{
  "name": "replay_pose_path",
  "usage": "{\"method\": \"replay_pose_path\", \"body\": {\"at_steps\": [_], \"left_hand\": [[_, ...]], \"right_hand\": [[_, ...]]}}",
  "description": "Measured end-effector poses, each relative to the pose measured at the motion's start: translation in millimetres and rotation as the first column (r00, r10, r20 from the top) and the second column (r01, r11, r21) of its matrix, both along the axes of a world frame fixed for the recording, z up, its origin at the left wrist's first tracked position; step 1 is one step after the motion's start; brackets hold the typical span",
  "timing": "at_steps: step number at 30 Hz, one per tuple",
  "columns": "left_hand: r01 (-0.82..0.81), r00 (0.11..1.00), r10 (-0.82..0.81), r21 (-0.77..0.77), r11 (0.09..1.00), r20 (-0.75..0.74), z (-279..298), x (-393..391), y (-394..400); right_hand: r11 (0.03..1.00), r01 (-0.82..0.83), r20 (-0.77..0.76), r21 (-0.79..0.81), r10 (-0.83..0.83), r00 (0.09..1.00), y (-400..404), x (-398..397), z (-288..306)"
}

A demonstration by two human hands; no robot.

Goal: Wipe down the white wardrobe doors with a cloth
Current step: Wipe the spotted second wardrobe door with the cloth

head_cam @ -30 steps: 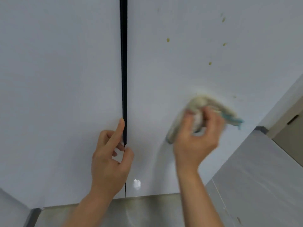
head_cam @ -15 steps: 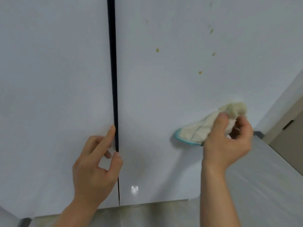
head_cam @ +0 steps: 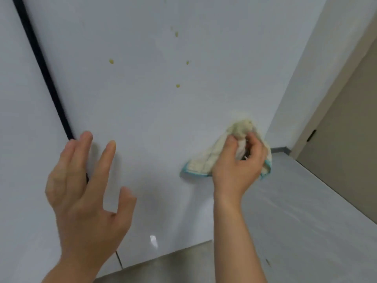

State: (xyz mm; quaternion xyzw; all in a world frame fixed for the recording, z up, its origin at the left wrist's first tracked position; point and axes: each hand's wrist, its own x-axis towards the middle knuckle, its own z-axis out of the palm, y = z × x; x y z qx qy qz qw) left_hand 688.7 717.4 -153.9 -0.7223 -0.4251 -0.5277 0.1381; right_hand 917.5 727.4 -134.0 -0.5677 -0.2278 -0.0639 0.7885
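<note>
Four yellowish spots (head_cam: 177, 86) show on the right door (head_cam: 153, 119), above where your cloth (head_cam: 206, 162) sits, so that upper stretch looks unwiped. Your right hand (head_cam: 238, 166) grips the bunched cloth, fingers curled round it, low on the door near its right edge; it seems pressed to the panel. Your left hand (head_cam: 85, 188) is spread flat, holding nothing, over the dark gap (head_cam: 40, 64) between the doors. The left door (head_cam: 18, 139) carries no visible marks; whether it has been wiped, you cannot tell.
</note>
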Motion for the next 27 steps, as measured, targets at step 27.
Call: {"method": "replay_pose_path", "body": {"at_steps": [27], "left_hand": [[-0.178, 0.98, 0.175, 0.024, 0.984, 0.091, -5, -16, 37]], "right_hand": [[0.948, -0.284, 0.483, -0.142, 0.317, 0.816, -8, -93, 12]]}}
